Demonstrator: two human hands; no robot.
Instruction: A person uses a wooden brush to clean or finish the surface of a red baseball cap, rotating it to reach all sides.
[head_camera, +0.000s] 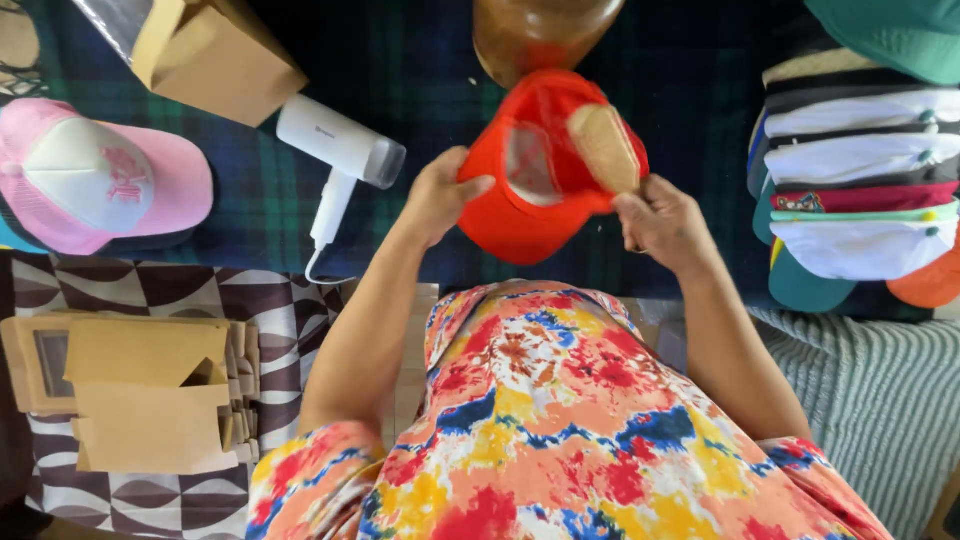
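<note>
Tie-dye shirt (560, 420) nearest; left hand (437, 195), right hand (665, 222) fingers grasping red cap (530, 215) above plaid worktop (420, 60); white steamer (335, 150) near left hand.

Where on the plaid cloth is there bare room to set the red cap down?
Bare plaid cloth lies between the pink cap and the white steamer, and between the red cap and the cap stack. It is crowded along the top, with the cardboard box and the brown jar.

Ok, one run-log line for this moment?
left hand: grips red cap brim | right hand: holds tan insert at cap | nearby: white steamer
</note>
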